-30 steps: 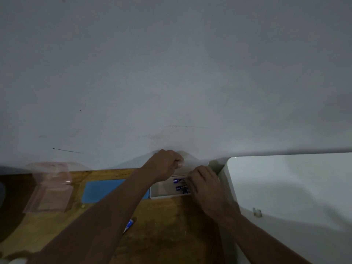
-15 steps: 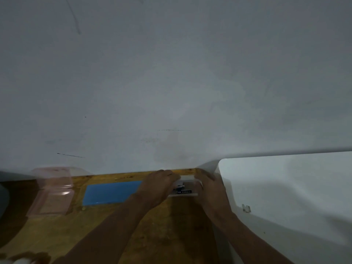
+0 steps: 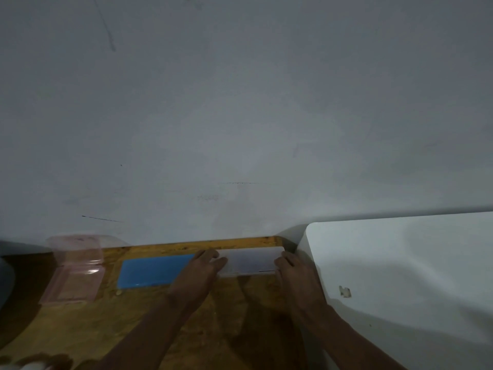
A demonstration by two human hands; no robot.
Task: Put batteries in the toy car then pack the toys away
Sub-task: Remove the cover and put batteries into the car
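**Operator:** Where was the white rectangular plastic box [image 3: 250, 260]?

**Technician:** At the far edge of the wooden table [image 3: 160, 329], between a flat blue plastic panel [image 3: 154, 271] and a white tabletop [image 3: 400, 263]. The left hand [image 3: 202, 271] and right hand [image 3: 293, 273] gripped its ends.

**Operator:** Risk?

**Technician:** Uneven pressure could have left it unlatched. The toy car was not in view.

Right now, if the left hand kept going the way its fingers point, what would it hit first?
The white box, whose left end the left hand holds; past it, probably the grey wall.
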